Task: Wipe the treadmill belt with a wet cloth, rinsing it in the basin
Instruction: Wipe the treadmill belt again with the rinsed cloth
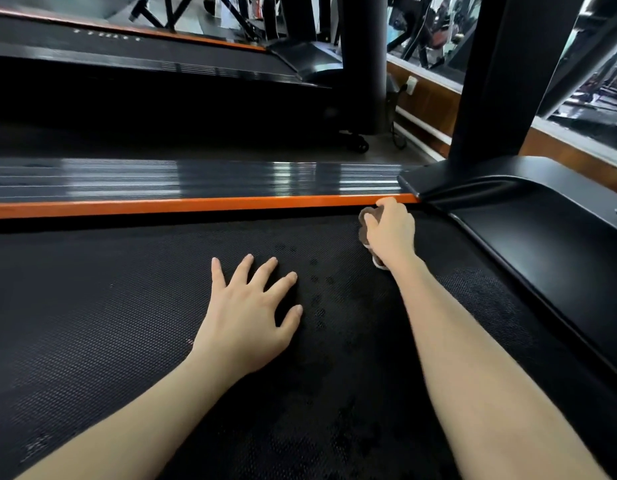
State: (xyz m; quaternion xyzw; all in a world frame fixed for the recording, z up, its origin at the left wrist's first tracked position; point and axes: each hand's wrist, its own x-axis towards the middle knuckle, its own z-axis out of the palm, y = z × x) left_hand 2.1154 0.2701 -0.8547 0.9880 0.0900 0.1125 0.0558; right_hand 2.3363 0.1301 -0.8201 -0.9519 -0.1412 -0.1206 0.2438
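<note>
The head-worn wide-angle camera looks forward and down, close over the treadmill belt [127, 323], facing its orange side rail [196, 204].

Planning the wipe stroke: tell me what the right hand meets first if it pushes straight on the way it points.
Most likely the orange side strip edging the belt: the right hand, gripping the cloth, sits almost against it.

**Beyond the Belt**

An orange trim strip [196, 204] runs just beyond the right grip [391, 230], with a glossy ribbed side rail [161, 178] behind it. A black upright post [501, 81] rises beyond and to the right of that grip. A black motor cover [542, 237] lies to its right. Farther off stands a second treadmill [144, 64], with a white wall socket [411, 84] near it.
</note>
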